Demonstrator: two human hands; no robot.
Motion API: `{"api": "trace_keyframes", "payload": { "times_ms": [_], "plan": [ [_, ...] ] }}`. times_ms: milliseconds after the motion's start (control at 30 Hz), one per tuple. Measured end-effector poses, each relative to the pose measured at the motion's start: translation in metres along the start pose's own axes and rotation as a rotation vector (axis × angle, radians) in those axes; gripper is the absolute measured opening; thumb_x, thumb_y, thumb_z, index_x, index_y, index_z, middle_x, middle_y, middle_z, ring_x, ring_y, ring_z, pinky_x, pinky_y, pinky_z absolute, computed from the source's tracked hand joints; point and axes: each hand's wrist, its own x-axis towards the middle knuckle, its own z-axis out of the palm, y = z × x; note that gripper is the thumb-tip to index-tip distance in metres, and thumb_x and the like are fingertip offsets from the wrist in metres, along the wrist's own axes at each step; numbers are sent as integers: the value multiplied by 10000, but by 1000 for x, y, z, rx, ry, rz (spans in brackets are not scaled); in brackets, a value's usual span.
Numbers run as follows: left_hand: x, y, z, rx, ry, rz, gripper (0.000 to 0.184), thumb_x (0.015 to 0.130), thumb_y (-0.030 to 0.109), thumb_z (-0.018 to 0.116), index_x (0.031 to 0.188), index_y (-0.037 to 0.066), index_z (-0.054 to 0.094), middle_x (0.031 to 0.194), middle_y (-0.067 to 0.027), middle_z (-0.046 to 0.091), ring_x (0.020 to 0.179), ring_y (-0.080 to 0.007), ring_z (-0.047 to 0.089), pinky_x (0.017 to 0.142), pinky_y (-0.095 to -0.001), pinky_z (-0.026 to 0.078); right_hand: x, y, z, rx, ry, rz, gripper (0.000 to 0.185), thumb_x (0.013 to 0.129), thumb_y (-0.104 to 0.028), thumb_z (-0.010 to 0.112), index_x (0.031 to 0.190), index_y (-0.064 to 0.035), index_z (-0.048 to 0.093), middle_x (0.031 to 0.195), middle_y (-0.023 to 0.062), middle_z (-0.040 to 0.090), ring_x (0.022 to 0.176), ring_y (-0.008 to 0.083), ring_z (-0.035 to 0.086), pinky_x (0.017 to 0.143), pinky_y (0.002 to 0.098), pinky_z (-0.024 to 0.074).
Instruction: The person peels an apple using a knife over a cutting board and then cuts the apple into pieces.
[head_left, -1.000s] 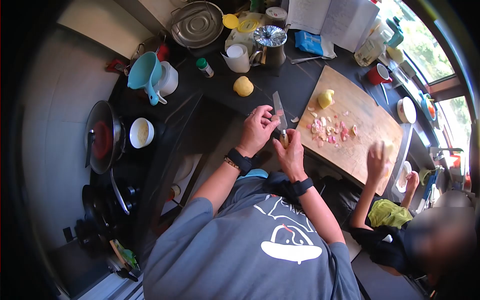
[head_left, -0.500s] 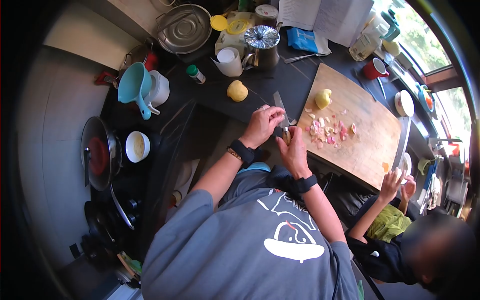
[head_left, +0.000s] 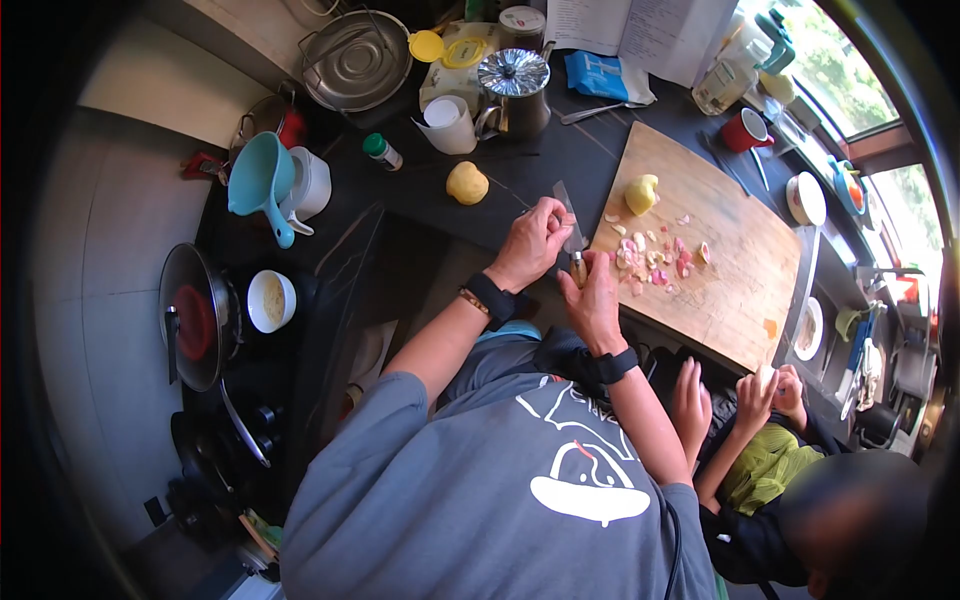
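A small knife (head_left: 570, 222) with a wooden handle is gripped in my right hand (head_left: 594, 308), its blade pointing up and away from me. My left hand (head_left: 530, 245) is closed beside the blade, thumb and fingers pinched together against it; whatever they hold, if anything, is hidden. Both hands are just left of the wooden cutting board (head_left: 730, 260). On the board lie a yellow, lemon-like fruit (head_left: 641, 195) and scattered pink and whitish chopped pieces (head_left: 655, 262). A second round yellow fruit (head_left: 467, 184) rests on the dark counter beyond my left hand.
At the lower right, another person's hands (head_left: 757, 400) are raised near the board's edge. A metal pot (head_left: 515, 105), a green-capped jar (head_left: 382, 152) and a teal strainer (head_left: 262, 175) stand farther back. On the left are a white bowl (head_left: 272, 301) and a lidded pan (head_left: 192, 315).
The other person's hands have moved left and down, and another hand now shows beside my right arm. My hands stay together at the knife; the view has shifted slightly.
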Motion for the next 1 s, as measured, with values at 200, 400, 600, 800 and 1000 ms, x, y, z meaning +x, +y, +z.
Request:
{"api": "trace_keyframes", "payload": {
  "times_ms": [200, 400, 600, 800, 1000],
  "plan": [
    [4, -13, 1, 142, 57, 276, 152, 890, 93, 654, 1022, 21, 639, 767, -89, 609, 594, -177, 593, 593, -302, 495, 1, 1, 2, 1, 8, -3, 428, 821, -164, 719, 1125, -6, 463, 961, 266, 634, 899, 443, 631, 766, 462, 499],
    [3, -17, -9, 99, -1, 142, 126, 904, 94, 634, 1001, 14, 640, 785, -89, 616, 587, -172, 593, 590, -300, 494, 4, -4, 9, 9, -32, 20, 428, 823, -169, 719, 1125, -1, 465, 954, 272, 635, 901, 444, 631, 771, 461, 498],
    [7, -27, -17, 75, 16, 121, 109, 895, 74, 641, 980, 6, 638, 802, -98, 621, 613, -170, 619, 589, -295, 502, 8, -9, 14, 2, -46, 23, 436, 829, -176, 715, 1140, 3, 467, 974, 269, 638, 907, 444, 632, 783, 462, 497],
    [12, -40, -23, 120, 48, 179, 94, 888, 51, 642, 970, 5, 638, 824, -99, 624, 630, -170, 630, 588, -293, 506, 14, -11, 19, 14, -53, 61, 426, 835, -184, 710, 1140, 0, 477, 989, 261, 641, 922, 436, 634, 795, 459, 497],
    [20, -53, -24, 52, 73, 117, 81, 900, 42, 624, 971, 3, 631, 835, -106, 619, 629, -181, 640, 582, -291, 519, 20, -18, 24, 28, -34, 87, 416, 843, -187, 700, 1142, -2, 478, 986, 260, 640, 919, 431, 635, 794, 457, 495]
  ]
}}
